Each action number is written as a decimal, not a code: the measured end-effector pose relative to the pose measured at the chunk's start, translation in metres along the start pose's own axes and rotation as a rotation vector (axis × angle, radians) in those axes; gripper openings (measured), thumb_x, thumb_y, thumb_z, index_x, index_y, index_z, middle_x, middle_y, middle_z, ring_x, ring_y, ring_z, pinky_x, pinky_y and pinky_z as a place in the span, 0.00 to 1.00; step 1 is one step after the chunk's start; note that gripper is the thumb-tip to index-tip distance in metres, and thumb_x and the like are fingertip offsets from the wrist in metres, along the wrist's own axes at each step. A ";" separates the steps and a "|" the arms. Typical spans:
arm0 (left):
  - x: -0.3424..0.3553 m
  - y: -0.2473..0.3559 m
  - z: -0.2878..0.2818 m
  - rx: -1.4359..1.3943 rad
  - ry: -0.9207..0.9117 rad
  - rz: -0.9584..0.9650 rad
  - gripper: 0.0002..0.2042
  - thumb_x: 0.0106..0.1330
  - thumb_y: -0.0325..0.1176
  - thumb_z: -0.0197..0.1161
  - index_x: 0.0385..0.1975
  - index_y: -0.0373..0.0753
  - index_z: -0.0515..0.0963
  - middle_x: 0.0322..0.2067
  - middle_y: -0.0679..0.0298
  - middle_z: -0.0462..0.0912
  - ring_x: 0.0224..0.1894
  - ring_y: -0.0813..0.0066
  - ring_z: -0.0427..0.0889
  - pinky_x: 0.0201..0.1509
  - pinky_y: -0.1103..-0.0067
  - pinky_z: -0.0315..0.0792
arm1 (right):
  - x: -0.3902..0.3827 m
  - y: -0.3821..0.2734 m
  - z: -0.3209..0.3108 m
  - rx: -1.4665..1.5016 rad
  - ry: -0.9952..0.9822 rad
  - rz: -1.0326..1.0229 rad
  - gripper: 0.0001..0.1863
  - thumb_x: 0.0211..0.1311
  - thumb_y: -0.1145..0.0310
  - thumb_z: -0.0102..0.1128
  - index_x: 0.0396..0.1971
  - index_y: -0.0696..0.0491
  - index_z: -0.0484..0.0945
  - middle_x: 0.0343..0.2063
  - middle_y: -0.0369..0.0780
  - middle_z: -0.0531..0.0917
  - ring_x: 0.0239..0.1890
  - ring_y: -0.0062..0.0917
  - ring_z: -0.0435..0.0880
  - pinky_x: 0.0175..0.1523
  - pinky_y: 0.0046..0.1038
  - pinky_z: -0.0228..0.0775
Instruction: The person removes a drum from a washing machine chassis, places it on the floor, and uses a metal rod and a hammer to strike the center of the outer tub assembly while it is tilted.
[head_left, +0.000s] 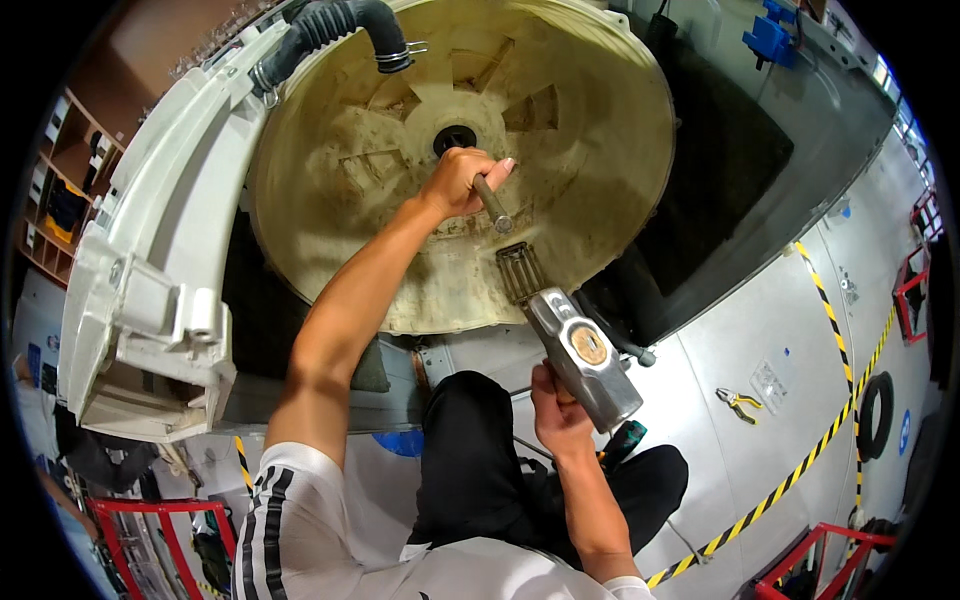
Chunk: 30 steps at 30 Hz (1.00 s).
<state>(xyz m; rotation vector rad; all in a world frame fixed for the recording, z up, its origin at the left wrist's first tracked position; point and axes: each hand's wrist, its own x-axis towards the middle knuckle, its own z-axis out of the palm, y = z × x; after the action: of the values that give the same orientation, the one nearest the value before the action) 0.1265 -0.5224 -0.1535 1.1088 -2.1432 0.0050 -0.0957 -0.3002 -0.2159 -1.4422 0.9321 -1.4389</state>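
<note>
My left hand is closed around a metal rod, whose blunt end points back toward me. Its other end is hidden by my fingers, near the dark hub hole in the middle of a yellowed, stained round plastic tub. Below and to the right, my right hand grips a heavy hammer by its handle. The big silver hammer head is apart from the rod, slanting up toward it. Most of the handle is hidden behind the head and my fingers.
A black ribbed hose hangs over the tub's upper left, beside a white plastic frame. Yellow-handled pliers lie on the grey floor to the right, near black-and-yellow tape and a black ring. Red-framed racks stand at the lower corners.
</note>
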 end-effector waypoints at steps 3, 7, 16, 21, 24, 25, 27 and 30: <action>-0.003 -0.002 -0.002 0.009 -0.007 0.053 0.21 0.63 0.33 0.57 0.07 0.35 0.67 0.10 0.54 0.66 0.16 0.56 0.67 0.22 0.68 0.63 | 0.021 0.003 0.012 -0.261 0.009 -0.214 0.05 0.59 0.71 0.57 0.32 0.56 0.78 0.26 0.44 0.80 0.27 0.36 0.79 0.31 0.31 0.70; -0.001 -0.008 0.002 -0.011 0.037 0.087 0.21 0.63 0.34 0.56 0.06 0.35 0.66 0.10 0.54 0.66 0.16 0.56 0.67 0.22 0.68 0.63 | 0.027 -0.015 0.010 -0.275 -0.027 -0.174 0.08 0.58 0.68 0.57 0.34 0.57 0.77 0.31 0.45 0.80 0.35 0.37 0.80 0.39 0.35 0.71; -0.011 -0.010 0.005 0.005 0.088 0.057 0.20 0.62 0.34 0.57 0.07 0.34 0.67 0.10 0.54 0.67 0.16 0.55 0.68 0.25 0.66 0.65 | 0.057 0.002 0.036 -0.140 0.130 -0.245 0.04 0.56 0.74 0.57 0.30 0.58 0.77 0.22 0.40 0.78 0.23 0.29 0.77 0.28 0.28 0.68; -0.020 -0.008 0.007 -0.015 0.034 0.127 0.20 0.61 0.34 0.57 0.06 0.35 0.68 0.10 0.54 0.68 0.17 0.55 0.69 0.28 0.67 0.67 | 0.032 0.008 0.021 -0.359 0.127 -0.312 0.10 0.57 0.73 0.59 0.38 0.59 0.75 0.28 0.39 0.79 0.29 0.27 0.77 0.35 0.25 0.69; -0.020 -0.004 0.009 0.012 -0.003 0.127 0.20 0.61 0.35 0.57 0.06 0.35 0.69 0.10 0.54 0.69 0.17 0.55 0.70 0.26 0.67 0.67 | 0.017 0.007 0.027 -0.402 0.057 -0.313 0.15 0.52 0.71 0.62 0.40 0.57 0.73 0.31 0.41 0.80 0.35 0.30 0.80 0.40 0.27 0.72; -0.017 -0.004 0.008 0.023 0.036 0.126 0.20 0.61 0.35 0.57 0.06 0.35 0.69 0.11 0.54 0.70 0.17 0.55 0.70 0.26 0.67 0.66 | 0.026 0.010 0.034 -0.400 0.070 -0.333 0.13 0.50 0.73 0.63 0.37 0.57 0.73 0.29 0.41 0.80 0.31 0.28 0.80 0.37 0.27 0.72; -0.013 -0.003 0.013 0.017 0.093 0.114 0.20 0.61 0.35 0.57 0.07 0.35 0.69 0.11 0.54 0.70 0.17 0.55 0.70 0.25 0.67 0.66 | 0.037 0.019 0.040 -0.410 0.100 -0.341 0.10 0.48 0.76 0.63 0.29 0.57 0.72 0.24 0.40 0.79 0.25 0.26 0.81 0.32 0.27 0.72; -0.005 -0.010 0.008 0.042 0.066 0.131 0.20 0.62 0.34 0.58 0.07 0.36 0.68 0.11 0.53 0.70 0.17 0.55 0.70 0.25 0.67 0.67 | 0.040 0.019 0.040 -0.209 0.202 -0.370 0.07 0.53 0.76 0.60 0.33 0.60 0.76 0.21 0.41 0.79 0.20 0.31 0.78 0.29 0.28 0.70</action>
<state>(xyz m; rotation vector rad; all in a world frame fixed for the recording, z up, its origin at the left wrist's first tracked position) 0.1305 -0.5276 -0.1656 0.9768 -2.1614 0.1447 -0.0522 -0.3415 -0.2178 -1.7125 0.9993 -1.8287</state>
